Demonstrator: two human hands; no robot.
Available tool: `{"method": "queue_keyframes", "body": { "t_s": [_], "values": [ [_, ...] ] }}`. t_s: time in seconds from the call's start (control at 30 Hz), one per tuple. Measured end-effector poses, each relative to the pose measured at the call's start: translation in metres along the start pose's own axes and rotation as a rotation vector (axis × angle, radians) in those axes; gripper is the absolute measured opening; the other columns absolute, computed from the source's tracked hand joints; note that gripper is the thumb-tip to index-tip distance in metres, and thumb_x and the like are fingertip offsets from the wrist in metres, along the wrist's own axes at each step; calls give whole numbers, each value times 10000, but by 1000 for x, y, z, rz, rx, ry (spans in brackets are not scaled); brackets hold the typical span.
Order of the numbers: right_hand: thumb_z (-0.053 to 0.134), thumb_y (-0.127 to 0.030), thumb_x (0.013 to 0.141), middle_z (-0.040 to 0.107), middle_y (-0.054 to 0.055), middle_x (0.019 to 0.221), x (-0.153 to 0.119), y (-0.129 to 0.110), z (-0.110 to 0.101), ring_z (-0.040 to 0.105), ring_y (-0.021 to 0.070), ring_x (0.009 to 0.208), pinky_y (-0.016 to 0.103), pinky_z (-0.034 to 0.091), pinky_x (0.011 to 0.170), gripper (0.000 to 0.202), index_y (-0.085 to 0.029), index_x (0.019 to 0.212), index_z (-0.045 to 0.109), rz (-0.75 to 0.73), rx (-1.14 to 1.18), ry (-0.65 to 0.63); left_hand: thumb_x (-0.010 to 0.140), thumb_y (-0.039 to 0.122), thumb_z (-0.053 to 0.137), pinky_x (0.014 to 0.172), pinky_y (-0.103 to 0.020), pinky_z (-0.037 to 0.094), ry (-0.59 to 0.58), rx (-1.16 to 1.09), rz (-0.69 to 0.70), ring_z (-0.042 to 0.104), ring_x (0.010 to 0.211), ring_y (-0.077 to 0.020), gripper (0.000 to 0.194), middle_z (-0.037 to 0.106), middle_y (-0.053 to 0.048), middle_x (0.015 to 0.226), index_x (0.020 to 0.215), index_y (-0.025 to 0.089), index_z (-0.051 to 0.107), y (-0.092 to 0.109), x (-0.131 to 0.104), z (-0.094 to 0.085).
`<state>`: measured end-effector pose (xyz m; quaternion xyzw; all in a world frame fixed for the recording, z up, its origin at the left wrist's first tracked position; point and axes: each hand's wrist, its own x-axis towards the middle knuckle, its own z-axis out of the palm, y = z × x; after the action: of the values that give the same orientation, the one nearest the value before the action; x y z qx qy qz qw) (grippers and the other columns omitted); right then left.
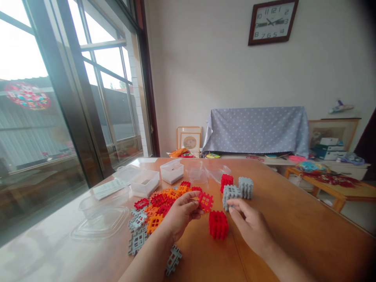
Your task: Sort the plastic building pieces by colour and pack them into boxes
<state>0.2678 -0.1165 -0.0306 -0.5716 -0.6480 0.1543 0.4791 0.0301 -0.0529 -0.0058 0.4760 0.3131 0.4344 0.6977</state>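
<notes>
Red lattice plastic tile [206,201] in the left hand [183,209], just beyond a red block

Clear plastic lids [100,225] lie at the left of the brown wooden table [261,250]. Next comes a loose pile of orange, red and grey lattice tiles [155,224], just beside the left forearm. The left hand pinches the red tile by its edge, its open lattice face turned toward the viewer. The red block of stacked lattice tiles [218,225] sits between the hands, right of that tile and nearer the person; its long axis is hard to read. To the right, the right hand [252,225], apart from the left, has thumb and forefinger drawn close at a grey lattice block [230,194], perhaps touching it; the contact is unclear.
</notes>
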Motion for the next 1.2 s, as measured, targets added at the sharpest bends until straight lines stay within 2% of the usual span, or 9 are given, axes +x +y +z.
{"method": "queue_keyframes", "body": {
  "t_s": [0.2,0.3,0.37,0.5,0.67,0.9,0.97,1.07,1.2],
  "values": [
    [531,-495,977,654,28,850,-7,-23,4,616,184,743,291,512,716,440,-214,1308,594,-37,187,-25,805,281,763,605,-223,396,-155,74,22,618,639,-115,260,645,5,753,990,178,613,2,-10,10],
    [550,-510,976,675,31,905,-9,-31,5,625,174,754,287,518,695,490,-217,1369,553,-10,331,-117,812,300,776,627,-233,397,-239,132,25,593,641,-114,254,642,-2,757,969,173,622,4,-15,15],
    [551,-510,979,686,26,901,-10,-35,6,614,157,715,272,502,642,429,-220,1293,592,19,421,-210,822,325,777,638,-240,398,-279,155,32,576,649,-116,265,640,-9,759,972,168,625,5,-17,19],
    [585,-504,965,665,-3,827,-9,-36,7,589,127,631,237,459,548,309,-223,1093,597,102,573,-223,821,384,788,655,-240,393,-237,174,82,558,705,-122,319,645,-12,809,1006,179,628,3,-18,24],
    [609,-500,960,675,-2,846,-8,-33,11,664,150,671,258,509,580,313,-235,1071,485,154,705,-140,791,346,807,679,-243,397,-237,152,51,570,746,-134,299,666,-34,849,947,169,624,-4,-14,26],
    [566,-514,977,635,-9,793,-10,-30,10,640,147,637,253,477,551,304,-223,1047,515,110,551,-178,776,279,784,665,-244,383,-123,74,57,542,664,-108,241,635,-8,768,934,163,643,-4,-11,23],
    [567,-482,978,657,21,922,-11,-27,8,649,157,727,284,523,641,322,-230,1176,536,71,491,-151,759,278,786,661,-243,382,-105,71,58,535,653,-105,241,632,-3,759,930,165,659,-2,-11,22],
    [610,-411,949,622,77,1254,-12,-23,5,650,203,990,362,546,887,520,-277,1427,455,34,417,-138,744,272,775,643,-239,373,-101,80,52,524,636,-101,213,626,0,735,900,163,679,0,-12,23],
    [653,-341,897,568,80,1376,-12,-23,1,592,250,1165,412,477,1044,584,-295,1458,495,-56,235,-189,731,247,752,622,-234,366,-100,86,6,519,609,-91,184,620,5,730,876,156,686,0,-12,23]
  ]
}}
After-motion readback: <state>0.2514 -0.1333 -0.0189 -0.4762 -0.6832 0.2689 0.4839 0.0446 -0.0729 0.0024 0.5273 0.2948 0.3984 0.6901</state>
